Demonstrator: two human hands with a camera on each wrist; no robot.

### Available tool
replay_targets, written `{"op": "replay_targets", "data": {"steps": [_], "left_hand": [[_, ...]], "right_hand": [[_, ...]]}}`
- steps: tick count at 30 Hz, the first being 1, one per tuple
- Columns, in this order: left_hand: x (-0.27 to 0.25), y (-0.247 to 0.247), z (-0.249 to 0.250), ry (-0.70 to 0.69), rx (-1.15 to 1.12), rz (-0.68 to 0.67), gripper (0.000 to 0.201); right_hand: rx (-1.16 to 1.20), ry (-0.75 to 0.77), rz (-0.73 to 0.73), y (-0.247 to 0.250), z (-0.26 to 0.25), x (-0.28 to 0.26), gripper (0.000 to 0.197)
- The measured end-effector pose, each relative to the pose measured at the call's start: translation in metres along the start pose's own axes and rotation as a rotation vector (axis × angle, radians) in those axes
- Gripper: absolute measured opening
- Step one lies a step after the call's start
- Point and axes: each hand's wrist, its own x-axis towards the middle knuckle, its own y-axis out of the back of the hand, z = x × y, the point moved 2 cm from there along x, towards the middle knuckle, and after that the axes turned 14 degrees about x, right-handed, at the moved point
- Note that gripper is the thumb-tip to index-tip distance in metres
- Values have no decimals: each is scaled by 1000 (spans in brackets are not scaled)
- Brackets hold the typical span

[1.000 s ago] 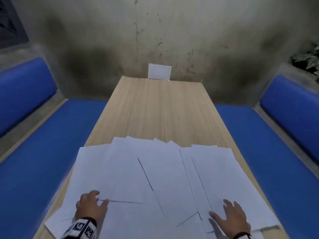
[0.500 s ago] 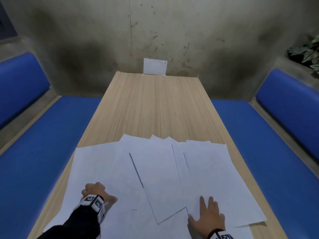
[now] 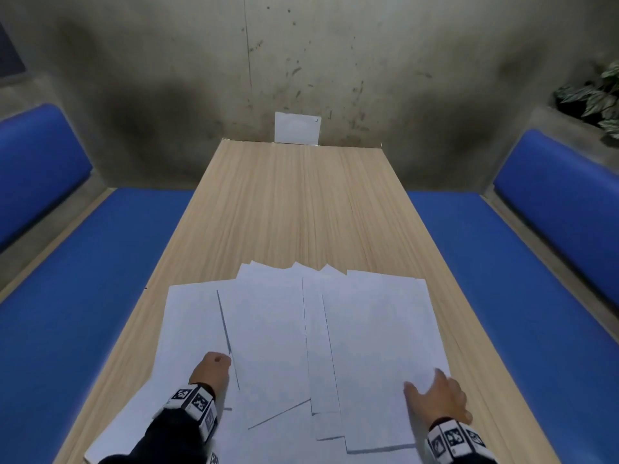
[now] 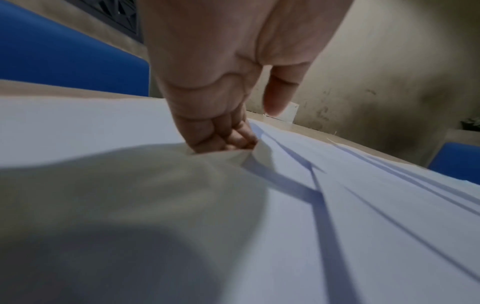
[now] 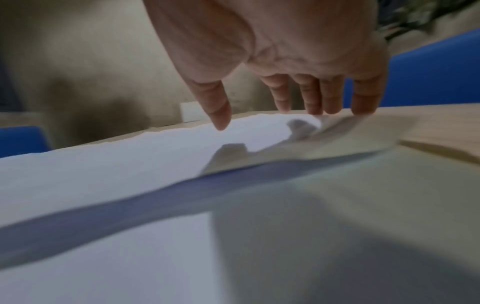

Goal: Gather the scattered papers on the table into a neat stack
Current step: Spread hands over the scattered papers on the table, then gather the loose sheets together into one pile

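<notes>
The papers (image 3: 284, 346) lie in a wide fan on the near end of the table (image 3: 301, 202), overlapping each other, with their far corners poking out toward 12 o'clock. The left hand (image 3: 211, 370) sits on the sheets at about 8 o'clock of the pile. In the left wrist view its fingers (image 4: 221, 135) are curled down and bunch a sheet into a little wrinkle, so it seems to be grasping that paper, with the thumb sticking out free. The right hand (image 3: 435, 396) is at about 4 o'clock, spread flat, with straight fingertips (image 5: 319, 102) pressing the edge of the right-most sheet; it clutches nothing. This looks like the pulling-together step: both hands are at the outer sides of the fan, and the pile is not neat yet. Next, I think, the hands need to slide toward each other so the sheets pile up, and then tap the edges even. Pushing gently matters, since the left sheet is already crumpling.
</notes>
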Motion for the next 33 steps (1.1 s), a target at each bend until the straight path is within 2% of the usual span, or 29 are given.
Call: {"op": "replay_targets", "data": {"steps": [3,6,8,11,13,15,18,20,21,23,25,26,30,33], "left_hand": [[-4,-3,7,-17,-77,-68,51],[-6,-11,12,-93,-76,-112,71],[-7,-17,15,-124,-113,-131,77],[-12,-25,22,-159,-118,-174,78],[-16,-29,27,-191,-83,-196,70],[-18,-33,30,-199,-90,-198,62],[-16,-37,33,-177,-120,-167,64],[-16,-39,36,-176,-143,-172,57],[-16,-40,37,-178,-156,-178,52],[-15,-45,39,-180,-168,-187,45],[-14,-49,40,-166,-149,-186,44],[-12,-50,39,-159,-135,-187,44],[-14,-53,37,-171,-95,-191,46],[-21,-52,38,-197,-90,-161,47]], "right_hand": [[30,-67,-2,3,7,10,83],[-23,-33,-88,-12,6,11,58],[17,51,-154,-25,2,9,43],[17,183,-234,-45,-6,-1,34],[18,219,-258,-49,-15,-10,27],[113,201,-258,-51,-18,-12,40],[355,95,-176,-48,-18,-7,73],[494,31,-180,-47,-21,-7,83],[552,15,-214,-48,-23,-5,76],[632,-2,-296,-53,-26,-6,36],[684,-3,-333,-57,-28,-8,10],[714,-14,-347,-57,-29,-10,5],[741,-26,-396,-62,-34,-14,12],[654,27,-325,-64,-36,-12,3]]}}
